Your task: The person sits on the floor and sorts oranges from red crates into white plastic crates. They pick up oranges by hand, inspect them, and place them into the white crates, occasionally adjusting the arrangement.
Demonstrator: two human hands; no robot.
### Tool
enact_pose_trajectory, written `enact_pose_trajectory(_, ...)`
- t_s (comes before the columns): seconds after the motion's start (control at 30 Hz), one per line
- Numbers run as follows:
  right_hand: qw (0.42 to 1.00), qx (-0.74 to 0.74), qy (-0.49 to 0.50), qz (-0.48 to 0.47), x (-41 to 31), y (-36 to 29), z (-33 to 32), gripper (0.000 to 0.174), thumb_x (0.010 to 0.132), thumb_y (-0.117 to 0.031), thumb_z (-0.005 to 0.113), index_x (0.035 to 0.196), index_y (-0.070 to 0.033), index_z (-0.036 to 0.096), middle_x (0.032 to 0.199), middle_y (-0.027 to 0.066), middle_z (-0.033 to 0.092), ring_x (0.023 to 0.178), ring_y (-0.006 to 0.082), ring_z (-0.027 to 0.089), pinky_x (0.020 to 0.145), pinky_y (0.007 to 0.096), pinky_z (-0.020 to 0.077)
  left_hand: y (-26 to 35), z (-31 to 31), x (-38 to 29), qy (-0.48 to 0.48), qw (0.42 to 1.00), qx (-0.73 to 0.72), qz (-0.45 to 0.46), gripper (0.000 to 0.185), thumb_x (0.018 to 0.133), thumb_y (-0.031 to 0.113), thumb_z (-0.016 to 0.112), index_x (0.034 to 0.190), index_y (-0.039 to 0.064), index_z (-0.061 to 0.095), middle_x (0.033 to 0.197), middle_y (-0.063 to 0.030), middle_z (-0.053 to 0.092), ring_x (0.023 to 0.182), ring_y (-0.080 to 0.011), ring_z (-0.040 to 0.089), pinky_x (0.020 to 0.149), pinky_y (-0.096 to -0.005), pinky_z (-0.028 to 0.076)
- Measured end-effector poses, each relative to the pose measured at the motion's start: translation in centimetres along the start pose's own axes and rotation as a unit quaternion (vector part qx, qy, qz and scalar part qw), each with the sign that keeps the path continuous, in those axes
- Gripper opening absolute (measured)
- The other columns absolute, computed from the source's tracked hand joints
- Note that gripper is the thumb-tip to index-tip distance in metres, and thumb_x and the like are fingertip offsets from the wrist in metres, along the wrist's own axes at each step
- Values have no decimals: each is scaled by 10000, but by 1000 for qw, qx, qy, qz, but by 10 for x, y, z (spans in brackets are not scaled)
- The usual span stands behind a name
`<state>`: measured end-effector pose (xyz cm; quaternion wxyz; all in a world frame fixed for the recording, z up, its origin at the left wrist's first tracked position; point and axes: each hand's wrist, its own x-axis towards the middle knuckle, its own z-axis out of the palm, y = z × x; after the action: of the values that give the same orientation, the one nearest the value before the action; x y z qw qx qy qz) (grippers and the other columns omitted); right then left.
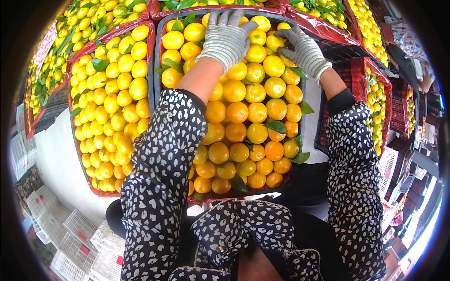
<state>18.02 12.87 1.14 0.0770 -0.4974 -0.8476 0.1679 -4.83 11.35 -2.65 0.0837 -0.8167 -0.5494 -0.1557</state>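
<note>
Before me stands a dark plastic crate (157, 52) packed with rows of yellow-orange mandarins (236, 91), some with green leaves. Both hands wear grey-white striped knit gloves. My left hand (225, 40) lies palm down on the fruit near the crate's far side, its fingers spread; the mandarins under the palm are hidden. At the far right corner, my right hand (302, 51) reaches over the rim with thumb and forefinger apart. Its fingertips are beside a mandarin (274, 43), and a dark gap shows between them. Whether they touch that fruit I cannot tell.
A second crate of mandarins (116, 91) adjoins on the left. More fruit crates with red plastic liners (320, 24) line the far side. A lined crate (373, 80) stands right. White crates (79, 228) are stacked lower left. Another person (404, 45) is at upper right.
</note>
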Motion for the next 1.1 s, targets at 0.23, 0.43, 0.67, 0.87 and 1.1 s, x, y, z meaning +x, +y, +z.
enact_pose_trajectory(0.23,961,272,24,48,10,27,-8,402,837,-150,670,1211,-65,552,989,156,668,868,261,670,809,343,536,39,-3,-8,-47,994,-90,35,471,904,343,563,1346,191,504,1397,-32,481,1315,-233,434,1056,-626,258)
enact_pose_trajectory(0.43,994,-91,44,44,35,35,-14,364,833,-273,708,1128,-76,629,942,139,691,874,322,666,793,381,533,41,-5,-8,-69,993,-90,35,482,908,347,557,1359,190,488,1414,-43,472,1321,-250,429,1057,-639,250)
enact_pose_trajectory(0.67,984,138,-14,111,54,31,-4,375,847,-145,696,1187,-9,617,1057,116,683,961,176,660,871,298,517,38,-3,-10,-62,994,-86,33,468,912,341,551,1350,188,493,1417,-46,466,1323,-250,427,1065,-648,237)
enact_pose_trajectory(0.87,988,16,104,112,52,45,12,406,814,-279,697,1169,-92,635,1019,168,690,945,336,658,845,406,518,40,-1,-7,-51,994,-92,36,461,911,338,555,1343,185,499,1395,-48,475,1313,-243,434,1059,-651,246)
enact_pose_trajectory(1.1,990,4,105,98,47,21,21,340,824,-272,682,1128,-127,635,993,165,674,959,358,630,876,416,502,38,-4,-11,-43,994,-93,31,448,900,331,568,1319,181,513,1371,-44,488,1293,-230,451,1046,-653,263)
